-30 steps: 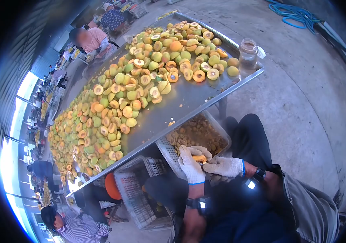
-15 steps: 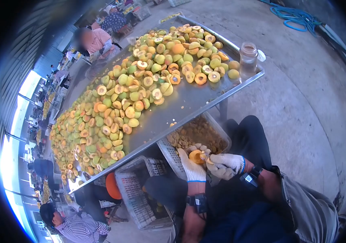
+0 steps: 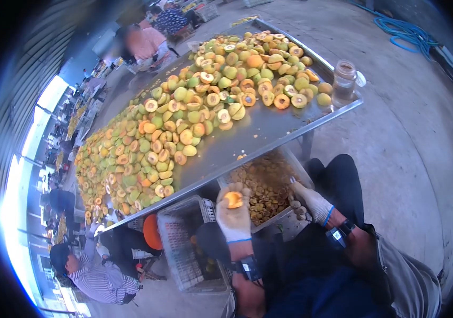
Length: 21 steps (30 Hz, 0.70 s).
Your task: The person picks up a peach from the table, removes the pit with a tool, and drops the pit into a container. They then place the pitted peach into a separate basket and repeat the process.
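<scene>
Fruit (image 3: 233, 199) cradled in left grip (image 3: 232, 212)

Grey floor (image 3: 401, 143) (blue hose (image 3: 416, 36) on it)

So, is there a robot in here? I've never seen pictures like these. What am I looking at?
There's no robot here, just a person working with their own two hands, in pale gloves. The camera sits on their head, so you look forward and down, nearly as they do. The picture bends at the edges.

The big metal table carries a heap of cut fruit, green, yellow and orange. A clear jar stands at its corner.

The left hand holds an orange piece of fruit. The right hand is over by a crate of small brown bits; I can't tell whether it holds anything.
</scene>
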{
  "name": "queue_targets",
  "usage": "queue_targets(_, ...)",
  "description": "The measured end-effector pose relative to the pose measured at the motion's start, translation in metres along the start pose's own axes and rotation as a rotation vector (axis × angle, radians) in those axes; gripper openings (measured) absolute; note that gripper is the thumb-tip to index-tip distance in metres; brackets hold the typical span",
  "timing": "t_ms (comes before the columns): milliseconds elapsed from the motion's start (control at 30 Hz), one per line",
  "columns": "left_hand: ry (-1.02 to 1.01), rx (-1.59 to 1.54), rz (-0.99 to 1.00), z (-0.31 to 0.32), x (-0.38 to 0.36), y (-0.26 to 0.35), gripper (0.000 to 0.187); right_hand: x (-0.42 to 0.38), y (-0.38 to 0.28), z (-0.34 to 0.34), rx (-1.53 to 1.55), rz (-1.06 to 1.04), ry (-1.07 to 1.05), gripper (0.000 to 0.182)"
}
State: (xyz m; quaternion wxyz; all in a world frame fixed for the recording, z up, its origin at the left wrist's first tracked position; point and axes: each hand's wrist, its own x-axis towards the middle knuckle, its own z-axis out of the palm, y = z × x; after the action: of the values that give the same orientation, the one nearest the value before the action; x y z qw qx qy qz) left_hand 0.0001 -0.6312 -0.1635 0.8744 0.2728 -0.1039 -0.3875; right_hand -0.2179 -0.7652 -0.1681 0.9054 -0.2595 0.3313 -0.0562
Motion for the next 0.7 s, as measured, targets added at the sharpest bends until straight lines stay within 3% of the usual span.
queue_targets(67,0.181,0.045,0.162,0.012,-0.004,0.036,0.035,0.003,0.001,-0.001,-0.016,-0.023,0.065,0.044)
queue_targets(133,0.206,0.099,0.212,0.002,-0.007,0.07,0.036,0.006,0.005,-0.002,-0.01,-0.008,0.055,0.043)
queue_targets(200,0.271,0.344,0.313,-0.012,-0.015,0.099,0.034,0.007,0.007,0.0,-0.06,-0.029,0.103,0.043)
queue_targets(233,0.288,0.105,0.303,-0.02,-0.022,0.116,0.034,0.004,0.007,0.003,-0.086,-0.038,0.13,0.042)
queue_targets(267,0.344,0.112,0.341,-0.028,-0.03,0.131,0.034,0.003,0.009,0.003,-0.09,-0.032,0.114,0.042)
queue_targets(333,0.382,1.14,0.518,-0.061,-0.045,0.155,0.031,0.001,0.009,0.005,-0.242,-0.096,0.181,0.044)
queue_targets(400,0.473,1.254,0.468,-0.075,-0.062,0.176,0.029,-0.01,0.002,0.018,-0.266,-0.085,0.206,0.043)
queue_targets(467,0.485,0.083,0.37,-0.089,-0.078,0.194,0.028,-0.001,0.006,0.012,-0.269,-0.102,0.179,0.043)
queue_targets(500,0.52,0.324,0.473,-0.092,-0.081,0.193,0.025,0.001,0.007,0.014,-0.243,-0.088,0.197,0.043)
queue_targets(533,0.538,0.325,0.485,-0.094,-0.089,0.196,0.025,0.001,0.009,0.017,-0.254,-0.073,0.186,0.043)
queue_targets(600,0.529,1.13,0.64,-0.098,-0.091,0.196,0.024,0.001,0.005,0.02,-0.295,-0.087,0.204,0.043)
queue_targets(633,0.531,1.124,0.647,-0.109,-0.094,0.198,0.024,0.003,0.007,0.018,-0.28,-0.085,0.19,0.043)
queue_targets(700,0.735,1.768,0.561,-0.142,-0.114,0.208,0.027,0.002,0.007,0.017,-0.285,-0.082,0.189,0.043)
